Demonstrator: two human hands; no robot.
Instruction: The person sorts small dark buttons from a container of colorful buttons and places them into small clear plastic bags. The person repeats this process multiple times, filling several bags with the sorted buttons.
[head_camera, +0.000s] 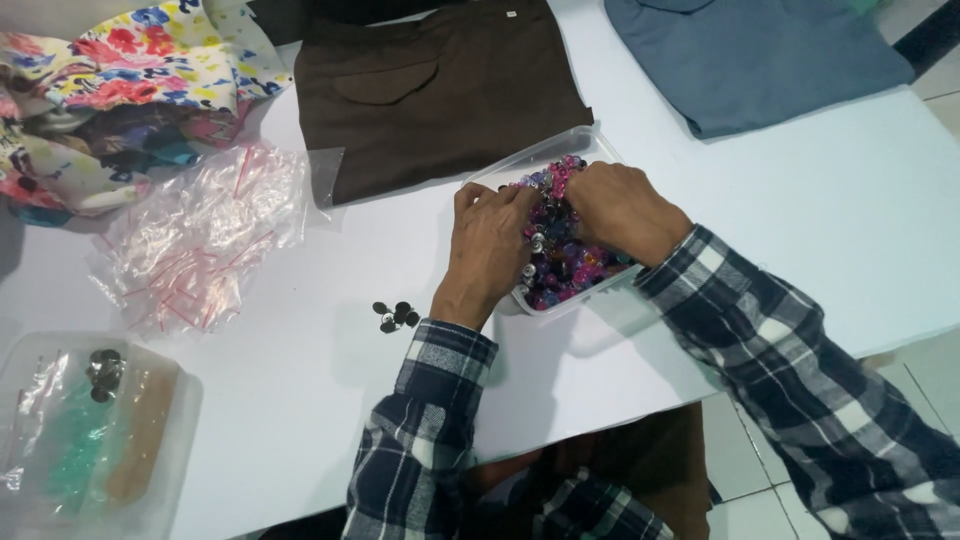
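Buttons (560, 250), mixed purple, pink and black, fill a clear tub (520, 165) at frame centre on the white counter (820, 220). Left hand (490, 245) and right hand (620, 205), fingers curled, dig among them; any grip is hidden. Sorting seems underway; picking one out calls for a fingertip pinch.

White table (860, 230), pale tiled floor (760, 480)

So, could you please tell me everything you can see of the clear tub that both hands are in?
The clear plastic tub is shallow, rectangular and round-cornered, sitting slightly askew on the white table, its far corner against the brown garment. It is heaped with small buttons, mostly purple, pink and black. The left hand and right hand both dig into the pile, hiding much of the rim.
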